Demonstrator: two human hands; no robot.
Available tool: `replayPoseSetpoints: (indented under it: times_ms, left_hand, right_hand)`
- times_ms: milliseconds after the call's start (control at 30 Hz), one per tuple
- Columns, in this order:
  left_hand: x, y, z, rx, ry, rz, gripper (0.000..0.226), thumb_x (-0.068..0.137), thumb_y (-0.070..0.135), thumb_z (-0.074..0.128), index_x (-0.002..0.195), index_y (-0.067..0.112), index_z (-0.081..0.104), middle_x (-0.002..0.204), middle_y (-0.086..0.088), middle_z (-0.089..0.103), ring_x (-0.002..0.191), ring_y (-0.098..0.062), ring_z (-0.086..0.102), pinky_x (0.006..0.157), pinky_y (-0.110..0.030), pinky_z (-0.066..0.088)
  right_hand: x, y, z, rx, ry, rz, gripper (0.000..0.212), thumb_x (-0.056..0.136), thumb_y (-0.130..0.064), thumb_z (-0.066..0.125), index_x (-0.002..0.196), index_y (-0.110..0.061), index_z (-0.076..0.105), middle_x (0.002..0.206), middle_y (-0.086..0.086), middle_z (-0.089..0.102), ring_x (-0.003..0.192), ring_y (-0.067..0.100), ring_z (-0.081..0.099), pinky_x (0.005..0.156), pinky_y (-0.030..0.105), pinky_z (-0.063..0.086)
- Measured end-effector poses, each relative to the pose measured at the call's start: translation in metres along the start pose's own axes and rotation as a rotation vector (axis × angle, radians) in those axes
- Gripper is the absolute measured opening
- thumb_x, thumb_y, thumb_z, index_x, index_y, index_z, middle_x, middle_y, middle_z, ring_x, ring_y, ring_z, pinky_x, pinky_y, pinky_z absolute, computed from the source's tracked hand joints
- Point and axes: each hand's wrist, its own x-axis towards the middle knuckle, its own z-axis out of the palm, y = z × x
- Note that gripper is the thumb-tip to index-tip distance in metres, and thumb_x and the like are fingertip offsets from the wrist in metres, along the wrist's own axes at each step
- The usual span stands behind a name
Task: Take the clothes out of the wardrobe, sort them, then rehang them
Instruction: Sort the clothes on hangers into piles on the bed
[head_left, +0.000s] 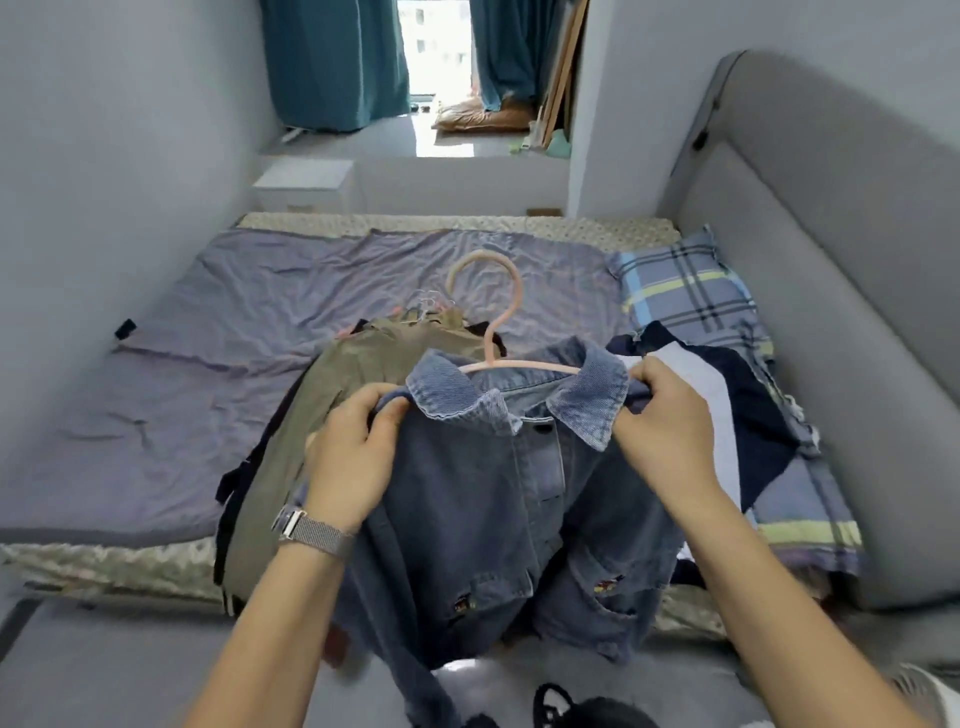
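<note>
Denim jacket (519, 499) on pink hanger (493, 332), gripped at shoulders by left hand (353, 457) and right hand (670, 431) above near bed (156, 415) edge. Olive pile (311, 405) left, navy garments (727, 415) right. Rehanging not started.

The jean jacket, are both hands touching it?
Touching. The head view shows the left hand and the right hand each pinching a shoulder of the denim jacket, which hangs on the pink hanger.

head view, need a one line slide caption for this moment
Both hands hold a denim jacket by its shoulders on a pink hanger over the bed.
</note>
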Motion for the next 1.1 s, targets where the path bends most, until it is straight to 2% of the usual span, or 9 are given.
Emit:
replayPoseSetpoints:
  times_ms: [100,267,500,700,800,900,967,1033,1100]
  left_hand:
    - [-0.002,0.015,0.023,-0.079,-0.059,-0.019,0.017,0.083,0.036,0.047,0.085,0.039,0.063,0.089,0.017,0.068,0.095,-0.011,0.061,0.089,-0.037,0.047]
    - [-0.001,0.031,0.039,-0.083,-0.177,0.013,0.018,0.083,0.042,0.046,0.087,0.04,0.063,0.09,0.015,0.068,0.095,-0.012,0.061,0.088,-0.04,0.047]
    - [0.001,0.054,0.049,0.094,-0.113,0.002,0.018,0.094,0.035,0.046,0.095,0.031,0.064,0.081,0.01,0.062,0.089,-0.02,0.059,0.069,-0.029,0.035]
    - [0.0,0.049,0.058,-0.025,-0.131,-0.036,0.018,0.092,0.04,0.047,0.089,0.035,0.064,0.075,0.011,0.063,0.083,-0.019,0.059,0.072,-0.033,0.043]
    - [0.012,0.039,0.054,-0.229,-0.149,-0.002,0.018,0.079,0.05,0.046,0.079,0.044,0.063,0.07,0.013,0.059,0.075,-0.011,0.056,0.074,-0.034,0.041]
    - [0.032,0.037,0.053,-0.228,-0.189,0.116,0.021,0.074,0.059,0.043,0.084,0.055,0.061,0.076,0.014,0.062,0.079,-0.008,0.055,0.081,-0.036,0.043]
    - [0.045,0.041,0.062,-0.193,-0.237,0.184,0.024,0.078,0.058,0.043,0.09,0.05,0.062,0.083,0.015,0.065,0.088,-0.014,0.06,0.09,-0.043,0.045]
    - [0.06,0.045,0.076,-0.172,-0.236,0.185,0.026,0.079,0.058,0.044,0.094,0.048,0.063,0.089,0.015,0.066,0.098,-0.023,0.061,0.094,-0.051,0.044]
    - [0.075,0.044,0.093,-0.153,-0.248,0.146,0.026,0.078,0.058,0.045,0.094,0.049,0.063,0.092,0.015,0.068,0.101,-0.022,0.061,0.094,-0.052,0.044]
  right_hand:
    - [-0.012,0.023,-0.012,-0.069,0.207,-0.109,0.015,0.078,-0.008,0.065,0.084,-0.022,0.062,0.079,-0.002,0.064,0.079,0.027,0.055,0.071,0.041,0.046]
    - [-0.017,0.04,-0.042,-0.118,0.459,-0.292,0.017,0.083,-0.013,0.057,0.088,-0.011,0.074,0.082,-0.009,0.064,0.086,0.015,0.051,0.077,0.004,0.032]
    - [-0.028,0.025,-0.04,-0.25,0.564,-0.401,0.024,0.081,-0.001,0.067,0.059,-0.01,0.064,0.054,-0.004,0.048,0.057,0.017,0.041,0.051,0.025,0.032]
    - [-0.036,0.033,-0.015,-0.297,0.285,-0.518,0.019,0.084,-0.012,0.056,0.073,-0.015,0.071,0.065,-0.002,0.062,0.06,0.02,0.057,0.05,0.033,0.047]
    - [-0.02,0.035,-0.046,-0.225,0.195,-0.744,0.008,0.086,-0.017,0.067,0.082,-0.018,0.074,0.081,-0.007,0.07,0.076,0.017,0.064,0.073,0.031,0.05]
    - [0.015,0.034,-0.087,-0.043,0.322,-0.416,0.029,0.082,-0.026,0.074,0.108,-0.028,0.063,0.105,-0.012,0.06,0.104,0.01,0.051,0.093,0.022,0.037]
    - [0.045,0.044,-0.099,-0.087,0.091,-0.257,0.042,0.086,-0.034,0.068,0.124,-0.033,0.051,0.121,-0.012,0.055,0.117,0.009,0.045,0.096,0.021,0.033]
    - [0.071,0.057,-0.101,-0.198,-0.16,-0.239,0.027,0.092,-0.034,0.059,0.118,-0.026,0.059,0.113,-0.004,0.065,0.107,0.015,0.055,0.084,0.02,0.038]
    - [0.089,0.069,-0.103,-0.24,-0.225,-0.279,0.009,0.092,-0.028,0.059,0.083,-0.029,0.059,0.077,-0.005,0.062,0.077,0.011,0.056,0.065,0.015,0.036]
